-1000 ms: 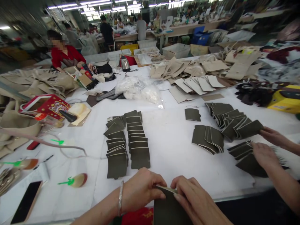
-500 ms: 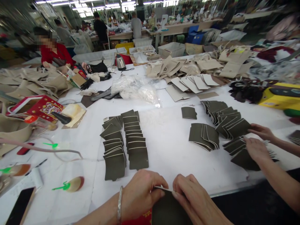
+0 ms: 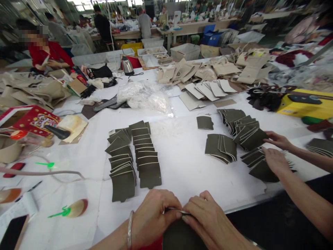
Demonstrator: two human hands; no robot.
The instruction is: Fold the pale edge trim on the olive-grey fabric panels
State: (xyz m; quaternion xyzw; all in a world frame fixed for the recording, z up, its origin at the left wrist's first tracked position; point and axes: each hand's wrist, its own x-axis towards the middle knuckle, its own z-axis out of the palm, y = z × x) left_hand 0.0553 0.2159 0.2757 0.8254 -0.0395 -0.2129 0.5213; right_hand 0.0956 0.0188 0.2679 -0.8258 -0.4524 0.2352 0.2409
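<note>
Held panel [image 3: 182,238]: matt, smooth, leather-like. Laid-out panels [image 3: 148,173]: same matt face, pale cut edges. Counter [image 3: 179,170]: white covering, paper-like, slightly creased. Toward near edge, phone [image 3: 13,232]: glossy, glass-like screen. Toward far edge, kettle [image 3: 127,65]: shiny metal body. Bag [image 3: 156,101]: thin clear plastic, wrinkled, glossy. Bracelet [image 3: 129,229]: polished silvery metal. Box [image 3: 36,121]: printed, looks like smooth card.

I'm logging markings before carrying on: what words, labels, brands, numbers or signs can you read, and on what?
None can be read.
Red box: colourful print, too blurred to tell whether it holds lettering.
Yellow box: small pale marks on its side, too small to read.
Phone: dark screen, no text shows.
Held dark piece: no lettering visible.
</note>
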